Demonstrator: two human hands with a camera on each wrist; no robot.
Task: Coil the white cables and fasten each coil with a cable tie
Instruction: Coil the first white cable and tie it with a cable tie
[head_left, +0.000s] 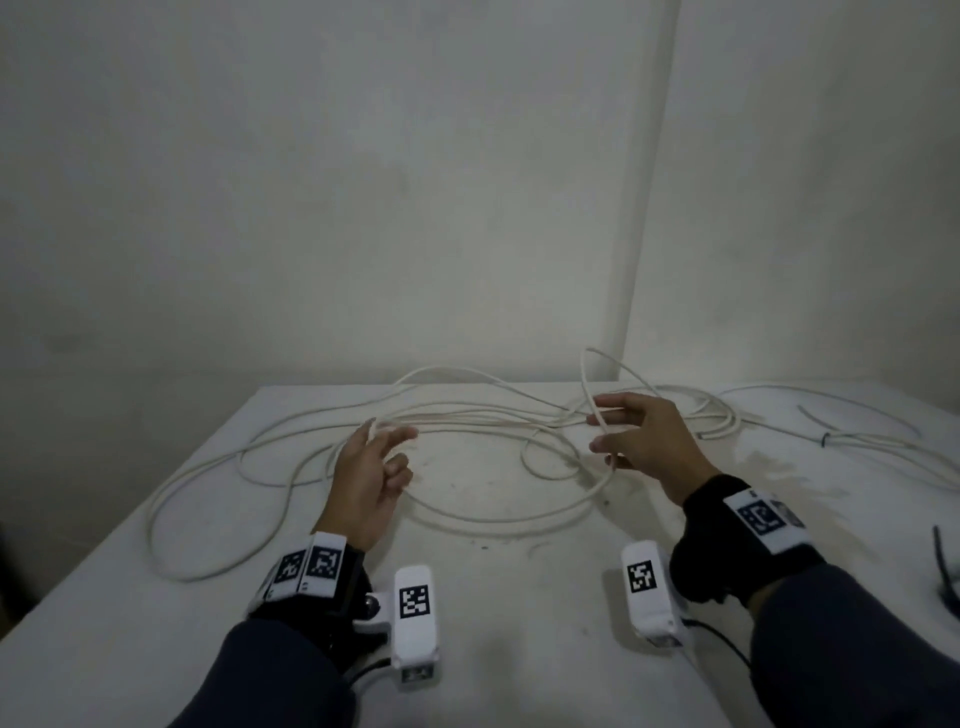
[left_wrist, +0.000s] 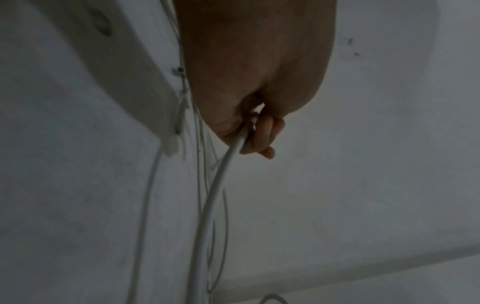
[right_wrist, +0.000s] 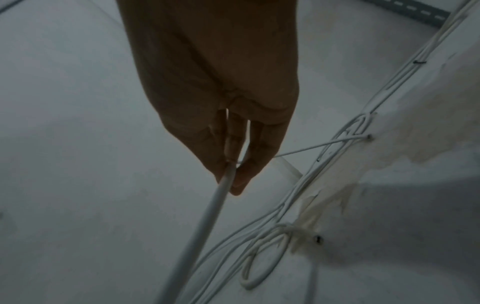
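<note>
A long white cable (head_left: 467, 415) sprawls in loose loops over the white table (head_left: 493, 623). My left hand (head_left: 397, 447) hovers left of centre, fingers curled round gathered strands of this cable; the left wrist view shows my left hand (left_wrist: 257, 142) with the cable (left_wrist: 215, 195) running out of the curled fingers. My right hand (head_left: 597, 431) is to the right, pinching a raised loop of the same cable between thumb and fingers. In the right wrist view the cable (right_wrist: 207, 216) leaves the fingertips of my right hand (right_wrist: 231, 174).
A second white cable (head_left: 779, 400) lies at the back right with a dark tie (head_left: 826, 439) on it. Black cable ties (head_left: 943, 561) lie at the table's right edge. Walls stand close behind the table. The table's left edge drops off near the outer loop (head_left: 156, 519).
</note>
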